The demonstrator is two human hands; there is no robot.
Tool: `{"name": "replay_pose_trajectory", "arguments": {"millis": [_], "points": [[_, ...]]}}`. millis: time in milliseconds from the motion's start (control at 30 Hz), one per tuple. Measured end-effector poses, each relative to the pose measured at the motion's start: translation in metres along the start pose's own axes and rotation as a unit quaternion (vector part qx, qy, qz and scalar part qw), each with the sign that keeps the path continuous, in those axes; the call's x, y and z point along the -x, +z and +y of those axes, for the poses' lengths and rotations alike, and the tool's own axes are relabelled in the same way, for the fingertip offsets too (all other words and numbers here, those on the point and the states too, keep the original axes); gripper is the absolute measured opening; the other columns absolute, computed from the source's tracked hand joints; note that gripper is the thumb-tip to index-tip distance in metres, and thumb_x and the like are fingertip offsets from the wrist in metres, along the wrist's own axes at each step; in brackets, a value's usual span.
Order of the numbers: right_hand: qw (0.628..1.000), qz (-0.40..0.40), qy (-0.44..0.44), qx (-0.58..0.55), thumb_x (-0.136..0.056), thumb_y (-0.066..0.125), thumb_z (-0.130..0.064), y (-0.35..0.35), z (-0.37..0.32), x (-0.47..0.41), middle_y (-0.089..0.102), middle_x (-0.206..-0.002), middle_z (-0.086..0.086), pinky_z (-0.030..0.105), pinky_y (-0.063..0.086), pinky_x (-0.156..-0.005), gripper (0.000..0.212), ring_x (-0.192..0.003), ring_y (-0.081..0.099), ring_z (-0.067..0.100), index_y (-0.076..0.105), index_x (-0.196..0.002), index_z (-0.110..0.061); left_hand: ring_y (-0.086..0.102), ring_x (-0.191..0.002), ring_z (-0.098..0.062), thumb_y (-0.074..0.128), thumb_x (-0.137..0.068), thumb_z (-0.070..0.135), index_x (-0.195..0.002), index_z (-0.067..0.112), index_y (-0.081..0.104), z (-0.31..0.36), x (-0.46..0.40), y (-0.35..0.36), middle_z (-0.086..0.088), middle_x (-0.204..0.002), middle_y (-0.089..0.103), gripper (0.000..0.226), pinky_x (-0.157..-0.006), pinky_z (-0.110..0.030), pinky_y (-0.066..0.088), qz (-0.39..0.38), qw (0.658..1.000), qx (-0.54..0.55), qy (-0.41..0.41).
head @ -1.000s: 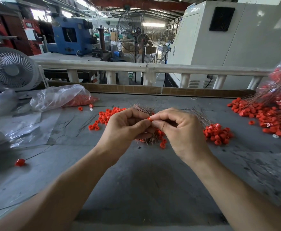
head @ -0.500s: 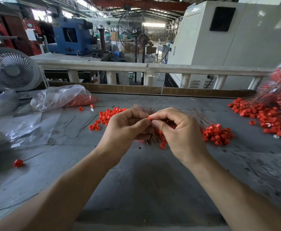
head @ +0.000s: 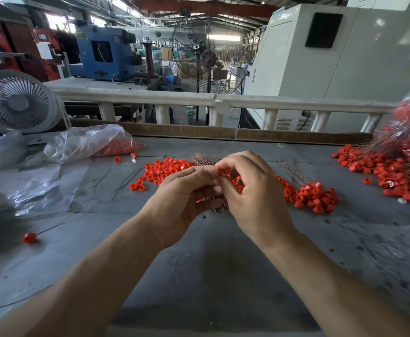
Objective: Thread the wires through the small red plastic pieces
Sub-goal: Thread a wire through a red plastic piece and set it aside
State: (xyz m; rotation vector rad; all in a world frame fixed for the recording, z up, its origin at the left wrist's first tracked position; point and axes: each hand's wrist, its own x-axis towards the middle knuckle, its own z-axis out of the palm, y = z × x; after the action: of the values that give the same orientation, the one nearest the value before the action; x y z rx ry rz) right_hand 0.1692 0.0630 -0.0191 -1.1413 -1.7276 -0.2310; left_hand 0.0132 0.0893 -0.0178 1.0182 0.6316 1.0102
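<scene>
Hands meeting over a gray table (head: pixel 199 276), pinching one small red plastic piece (head: pixel 219 170).

Left hand (head: pixel 187 198) and right hand (head: pixel 255 198) curled tight, fingertips (head: pixel 223 164) closed narrowly on the piece; wire too thin to make out there. Behind, bundled wires (head: pixel 202 158) beside loose red pieces (head: pixel 167 169).

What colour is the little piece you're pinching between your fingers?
The small plastic piece, pinched between left hand and right hand, is bright red-orange. The head view shows it.
</scene>
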Motion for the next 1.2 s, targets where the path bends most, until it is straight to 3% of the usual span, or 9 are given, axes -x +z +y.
{"name": "replay_pose_trajectory", "arguments": {"millis": [167, 300, 433, 633, 833, 1033, 1200], "points": [[1.000, -0.015, -0.001, -0.010, -0.087, 0.078, -0.007, -0.0010, -0.0007, 0.0000, 0.065, -0.098, -0.004, 0.028, 0.050, -0.082, 0.014, -0.096, 0.061, 0.016, 0.071, -0.098, -0.012, 0.063, -0.091, -0.023, 0.062, -0.094, 0.022, -0.113, 0.003, 0.069, 0.0019, 0.0012, 0.0008, -0.014, -0.097, 0.064, 0.028, -0.082, -0.035, 0.056, 0.003, 1.000, -0.009, -0.001], [1.000, -0.028, 0.000, -0.009, -0.086, 0.078, -0.009, -0.0028, -0.0004, -0.0006, 0.065, -0.100, -0.004, 0.031, 0.051, -0.082, 0.014, -0.097, 0.061, 0.017, 0.071, -0.099, -0.012, 0.061, -0.097, -0.029, 0.066, -0.088, 0.023, -0.122, -0.007, 0.065, 0.0020, 0.0028, 0.0012, -0.022, -0.105, 0.063, 0.046, -0.088, -0.040, 0.054, 0.020, 0.999, -0.033, 0.021], [1.000, -0.028, -0.006, 0.014, -0.088, 0.078, -0.017, -0.0032, -0.0025, -0.0018, 0.065, -0.098, -0.004, 0.030, 0.050, -0.081, 0.012, -0.095, 0.061, 0.017, 0.071, -0.097, -0.013, 0.063, -0.099, -0.032, 0.067, -0.089, 0.023, -0.121, -0.008, 0.066, 0.0005, 0.0020, 0.0015, -0.033, -0.112, 0.065, 0.044, -0.095, -0.047, 0.053, 0.033, 0.997, -0.058, 0.039], [1.000, -0.012, -0.004, 0.026, -0.088, 0.078, -0.017, -0.0022, -0.0033, -0.0014, 0.066, -0.095, -0.004, 0.022, 0.045, -0.077, 0.011, -0.092, 0.060, 0.016, 0.070, -0.095, -0.013, 0.064, -0.094, -0.027, 0.068, -0.086, 0.026, -0.118, -0.006, 0.067, 0.0001, -0.0002, -0.0007, -0.019, -0.105, 0.067, 0.046, -0.087, -0.040, 0.054, 0.019, 0.998, -0.049, 0.030], [1.000, 0.025, 0.002, 0.008, -0.085, 0.079, -0.009, -0.0024, -0.0005, -0.0027, 0.066, -0.091, -0.002, 0.025, 0.047, -0.077, 0.010, -0.091, 0.061, 0.020, 0.070, -0.089, -0.010, 0.066, -0.087, -0.024, 0.058, -0.100, 0.021, -0.107, 0.002, 0.072, 0.0010, -0.0005, 0.0009, -0.016, -0.097, 0.068, 0.024, -0.085, -0.040, 0.054, 0.036, 0.998, -0.054, 0.006], [0.999, 0.046, -0.009, 0.002, -0.085, 0.077, -0.008, -0.0054, 0.0005, -0.0037, 0.067, -0.085, -0.001, 0.037, 0.050, -0.077, 0.007, -0.086, 0.061, 0.023, 0.070, -0.084, -0.008, 0.064, -0.090, -0.029, 0.053, -0.103, 0.017, -0.113, -0.005, 0.068, 0.0009, 0.0015, 0.0037, -0.019, -0.098, 0.069, 0.028, -0.077, -0.037, 0.056, 0.031, 0.996, -0.081, 0.003], [0.998, 0.056, -0.030, -0.003, -0.083, 0.078, -0.006, -0.0033, -0.0027, -0.0037, 0.067, -0.082, -0.001, 0.036, 0.049, -0.077, 0.009, -0.082, 0.061, 0.023, 0.070, -0.080, -0.008, 0.067, -0.085, -0.026, 0.052, -0.104, 0.018, -0.109, -0.002, 0.071, 0.0014, 0.0036, 0.0041, -0.016, -0.093, 0.070, 0.028, -0.074, -0.035, 0.058, 0.022, 0.996, -0.083, 0.008]]}}
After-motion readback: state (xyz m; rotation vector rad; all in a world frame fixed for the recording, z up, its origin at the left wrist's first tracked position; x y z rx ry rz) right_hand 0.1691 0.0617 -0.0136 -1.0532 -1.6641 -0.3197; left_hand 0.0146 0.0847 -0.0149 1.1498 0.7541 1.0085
